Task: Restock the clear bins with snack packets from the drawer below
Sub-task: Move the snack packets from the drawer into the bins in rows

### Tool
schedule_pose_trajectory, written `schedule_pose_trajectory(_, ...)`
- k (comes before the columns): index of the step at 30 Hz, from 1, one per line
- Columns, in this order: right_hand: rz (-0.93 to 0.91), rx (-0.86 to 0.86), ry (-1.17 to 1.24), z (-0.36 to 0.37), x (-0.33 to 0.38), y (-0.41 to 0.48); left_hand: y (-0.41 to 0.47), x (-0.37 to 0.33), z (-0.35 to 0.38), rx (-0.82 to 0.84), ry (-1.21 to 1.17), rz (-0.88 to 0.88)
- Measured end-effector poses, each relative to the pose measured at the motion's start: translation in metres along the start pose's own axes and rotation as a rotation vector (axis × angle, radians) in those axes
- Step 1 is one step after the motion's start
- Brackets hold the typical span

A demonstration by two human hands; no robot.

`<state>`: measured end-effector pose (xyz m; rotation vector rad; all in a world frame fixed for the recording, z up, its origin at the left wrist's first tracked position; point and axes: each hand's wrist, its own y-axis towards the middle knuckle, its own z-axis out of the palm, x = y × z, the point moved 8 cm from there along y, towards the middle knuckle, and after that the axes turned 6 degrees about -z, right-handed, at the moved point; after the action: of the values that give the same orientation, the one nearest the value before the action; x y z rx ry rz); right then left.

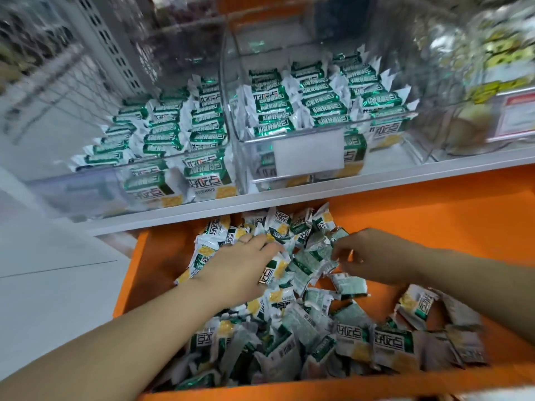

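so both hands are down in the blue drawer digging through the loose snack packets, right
Not quite: the drawer is orange, not blue, as the head view shows. The rest holds: the left hand and right hand are both down in it among the loose snack packets.

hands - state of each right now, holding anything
left hand: open, palm down on the packets in the drawer, nothing gripped
right hand: fingers curled at a packet; grip cannot be told

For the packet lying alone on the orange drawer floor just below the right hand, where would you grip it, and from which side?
Take the lone packet from above, pinching across its flat body or its crimped right edge. It lies flat on the bare orange drawer floor, clear of the pile, so nothing crowds it. The right hand hovers just above it and seems the nearer one.
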<state>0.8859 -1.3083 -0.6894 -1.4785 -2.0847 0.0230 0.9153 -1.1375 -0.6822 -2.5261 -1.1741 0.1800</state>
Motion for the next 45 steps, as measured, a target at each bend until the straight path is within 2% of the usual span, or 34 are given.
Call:
schedule_pose_trajectory(3,-0.027,0.017,0.089,-0.024,0.035,-0.024,-0.028,-0.023,-0.037,-0.067,-0.126,0.022)
schedule_pose_trajectory(7,-0.012,0.014,0.427,-0.052,0.076,-0.065,-0.064,-0.057,-0.087,-0.183,-0.259,0.058)
schedule_pose_trajectory(13,-0.109,-0.21,0.78,-0.097,0.115,-0.12,-0.111,-0.098,-0.16,-0.439,-0.249,0.12)
schedule_pose_trajectory(17,-0.147,-0.39,0.978,-0.114,0.122,-0.146,-0.136,-0.11,-0.196,-0.599,-0.372,0.137)
schedule_pose_trajectory(21,-0.13,-0.443,1.243,-0.111,0.118,-0.156,-0.149,-0.117,-0.213,-0.664,-0.543,0.14)
schedule_pose_trajectory(26,-0.244,-0.425,1.615,-0.111,0.131,-0.161,-0.156,-0.117,-0.214,-0.712,-0.801,0.128)
schedule_pose_trajectory(31,-0.202,-0.475,1.764,-0.112,0.126,-0.157,-0.153,-0.095,-0.2,-0.716,-1.214,0.124)
schedule_pose_trajectory(35,-0.186,-0.5,1.794,-0.112,0.122,-0.154,-0.144,-0.08,-0.191,-0.693,-1.349,0.094)
schedule_pose_trajectory(38,-0.197,-0.507,1.753,-0.114,0.12,-0.153,-0.131,-0.072,-0.176,-0.59,-1.476,0.042)
schedule_pose_trajectory(41,-0.181,-0.524,1.667,-0.117,0.115,-0.15,-0.117,-0.074,-0.158,-0.349,-1.666,-0.032)
schedule_pose_trajectory(43,-0.151,-0.538,1.575,-0.118,0.111,-0.148,-0.112,-0.072,-0.152,-0.321,-1.672,-0.069)
schedule_pose_trajectory(45,-0.095,-0.578,1.415,-0.117,0.106,-0.147,-0.111,-0.064,-0.15,-0.368,-1.627,-0.133)
